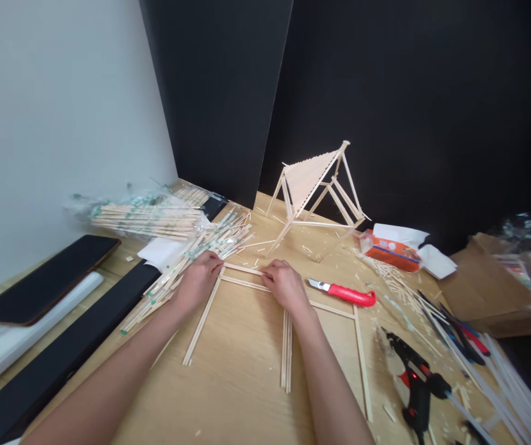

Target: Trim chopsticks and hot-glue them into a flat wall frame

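My left hand [200, 277] is closed on the left end of a short wooden stick [243, 269]. The fingers of my right hand [284, 283] pinch the same stick near its right end. Just below it lies a flat frame of paired sticks [246, 283], with one leg [203, 324] slanting down at the left, another [286, 352] in the middle and a third [362, 364] at the right. My right hand and wrist hide part of the frame's top bar. A red utility knife [351, 294] rests right of my right hand, its blade pointing left.
A stick model with a slanted roof [309, 176] stands at the back. Wrapped sticks [149, 219] and loose ones [172, 284] lie left. At the right are a tissue pack [390, 252], a black glue gun [413, 377], pliers [467, 337] and a cardboard box [483, 287].
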The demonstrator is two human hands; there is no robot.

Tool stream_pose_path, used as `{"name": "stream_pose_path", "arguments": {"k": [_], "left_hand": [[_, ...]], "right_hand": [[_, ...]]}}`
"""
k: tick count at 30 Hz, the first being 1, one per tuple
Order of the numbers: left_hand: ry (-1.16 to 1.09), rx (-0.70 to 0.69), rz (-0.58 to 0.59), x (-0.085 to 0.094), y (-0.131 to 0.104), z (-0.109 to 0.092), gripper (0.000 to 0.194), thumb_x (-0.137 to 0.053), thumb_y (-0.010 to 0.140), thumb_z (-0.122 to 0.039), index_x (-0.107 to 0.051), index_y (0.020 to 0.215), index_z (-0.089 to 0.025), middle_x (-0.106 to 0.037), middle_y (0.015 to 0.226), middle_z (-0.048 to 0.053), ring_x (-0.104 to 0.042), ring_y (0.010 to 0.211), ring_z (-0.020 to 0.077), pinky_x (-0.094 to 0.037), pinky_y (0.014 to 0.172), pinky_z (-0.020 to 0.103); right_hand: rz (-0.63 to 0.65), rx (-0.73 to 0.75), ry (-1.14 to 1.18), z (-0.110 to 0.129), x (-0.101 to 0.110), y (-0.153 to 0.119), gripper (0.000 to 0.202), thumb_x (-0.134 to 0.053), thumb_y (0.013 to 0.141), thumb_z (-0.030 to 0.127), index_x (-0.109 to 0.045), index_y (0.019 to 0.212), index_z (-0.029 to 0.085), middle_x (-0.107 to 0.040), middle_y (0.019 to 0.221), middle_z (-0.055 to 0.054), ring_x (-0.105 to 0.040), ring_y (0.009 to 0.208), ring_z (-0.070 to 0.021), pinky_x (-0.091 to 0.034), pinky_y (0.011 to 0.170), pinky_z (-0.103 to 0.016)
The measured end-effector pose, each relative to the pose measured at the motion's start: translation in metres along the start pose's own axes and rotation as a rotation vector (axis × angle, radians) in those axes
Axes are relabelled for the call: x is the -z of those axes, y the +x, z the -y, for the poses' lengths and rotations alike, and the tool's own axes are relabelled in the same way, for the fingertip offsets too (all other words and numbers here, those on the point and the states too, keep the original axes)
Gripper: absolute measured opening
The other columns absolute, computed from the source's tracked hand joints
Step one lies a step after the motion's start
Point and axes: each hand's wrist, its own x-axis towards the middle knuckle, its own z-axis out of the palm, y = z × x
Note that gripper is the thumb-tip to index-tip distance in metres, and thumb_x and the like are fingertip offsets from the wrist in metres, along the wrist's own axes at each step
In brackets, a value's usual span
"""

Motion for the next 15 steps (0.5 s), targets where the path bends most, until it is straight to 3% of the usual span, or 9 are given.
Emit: {"name": "stream_pose_path", "arguments": {"k": [15], "left_hand": [[-0.010, -0.002, -0.003, 0.0013, 0.0003, -0.0013, 0.029, -0.041, 0.089, -0.030, -0.067, 0.082, -0.019, -0.060, 0.093, 0.007, -0.060, 0.086, 0.0188, -0.048, 0.079, 0.029]], "right_hand": [[0.026, -0.016, -0.007, 0.0020, 0.0023, 0.0001, 0.024, -0.050, 0.090, 0.021, -0.070, 0.103, 0.025, -0.066, 0.097, -0.005, -0.055, 0.097, -0.0163, -0.040, 0.080, -0.022]]}}
